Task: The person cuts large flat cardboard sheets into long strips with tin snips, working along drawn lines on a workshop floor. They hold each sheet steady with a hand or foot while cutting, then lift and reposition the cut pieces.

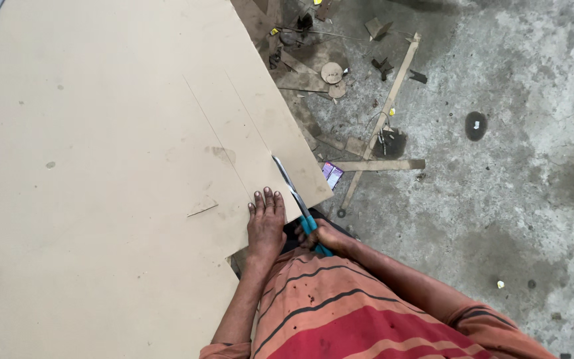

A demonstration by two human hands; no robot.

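We press our left hand [265, 226] flat on the board [101, 166]; beside it, our right hand [327, 237] grips scissors [293, 193] cutting its edge.

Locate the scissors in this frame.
In the head view, low and centre: the scissors are in the right hand, blades on the cardboard sheet's edge, just right of the left hand.

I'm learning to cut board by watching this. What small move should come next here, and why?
Probably close the scissors and push them forward along the pencil line. Their blades sit partway into the cardboard sheet, the right hand grips the teal handles, and the left hand presses the sheet flat beside the cut.
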